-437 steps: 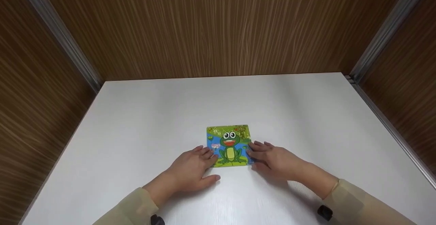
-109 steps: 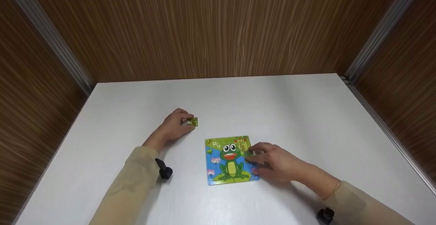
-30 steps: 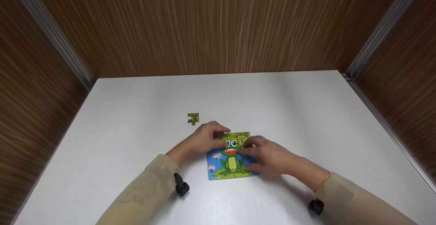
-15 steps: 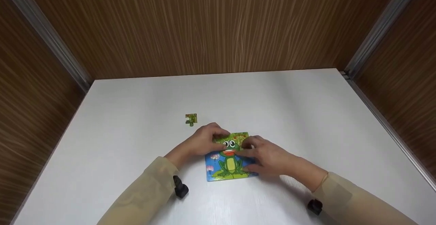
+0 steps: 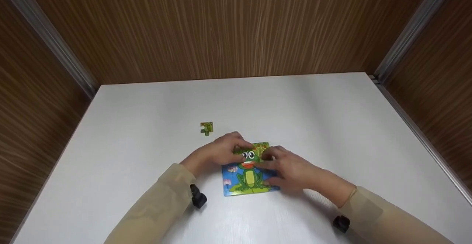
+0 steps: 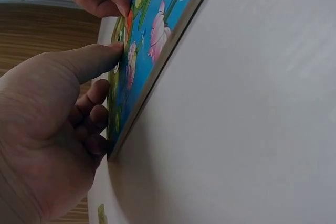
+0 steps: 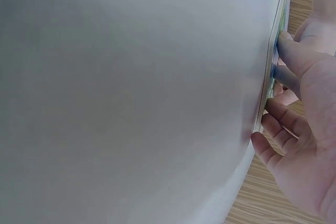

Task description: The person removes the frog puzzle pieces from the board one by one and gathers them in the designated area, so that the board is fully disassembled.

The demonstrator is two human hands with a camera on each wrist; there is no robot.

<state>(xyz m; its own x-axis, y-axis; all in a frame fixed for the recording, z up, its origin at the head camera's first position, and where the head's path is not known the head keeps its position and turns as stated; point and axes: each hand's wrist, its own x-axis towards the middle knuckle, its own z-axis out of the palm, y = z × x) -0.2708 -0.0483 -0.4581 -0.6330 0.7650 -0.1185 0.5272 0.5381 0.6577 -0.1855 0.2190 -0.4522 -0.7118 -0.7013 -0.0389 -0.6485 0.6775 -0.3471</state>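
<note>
A square frog jigsaw puzzle [image 5: 250, 179] lies near the front middle of the table in the head view. My left hand [image 5: 225, 151] holds its upper left part: in the left wrist view the thumb [image 6: 100, 59] lies on the face and the other fingers curl at the edge. My right hand [image 5: 293, 168] rests over the right side, index fingertip at the frog's mouth and thumb low on the picture. In the right wrist view some fingers [image 7: 278, 116] lie along the puzzle's edge. The hands hide the upper left and right parts. Behind the left hand lies a loose green puzzle piece [image 5: 207, 128].
The puzzle lies on a white table [image 5: 313, 118], with a wood-grain panel [image 5: 236, 30] along its far edge. More wood-grain panels stand at the left and right. A small black object sits at each sleeve cuff.
Earlier, both hands lay at the puzzle's sides. My left hand then held the green piece at the back left, laid it down and came back to the puzzle. The last half second shows little movement.
</note>
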